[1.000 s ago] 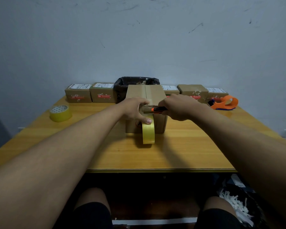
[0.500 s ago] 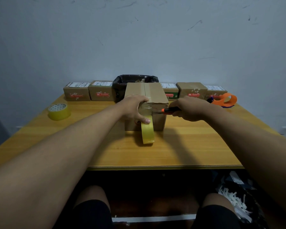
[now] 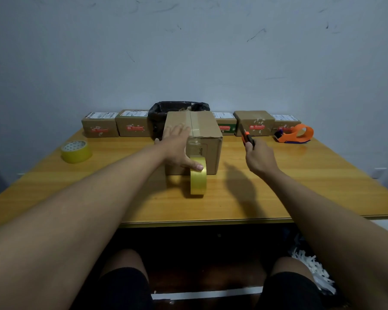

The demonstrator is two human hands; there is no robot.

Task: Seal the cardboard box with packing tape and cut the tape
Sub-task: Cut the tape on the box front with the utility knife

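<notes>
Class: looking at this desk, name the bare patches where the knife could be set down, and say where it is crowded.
Bare wood lies right of the cardboard box, before the orange tape dispenser, and along the table near edge. Another patch sits between the yellow roll and the left hand. The back row of small boxes is crowded.

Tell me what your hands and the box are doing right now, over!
Left hand flat on cardboard box, thumb on tape roll. Right hand clear, gripping orange knife. Tape strip runs over the seam. Nothing blocking.
</notes>
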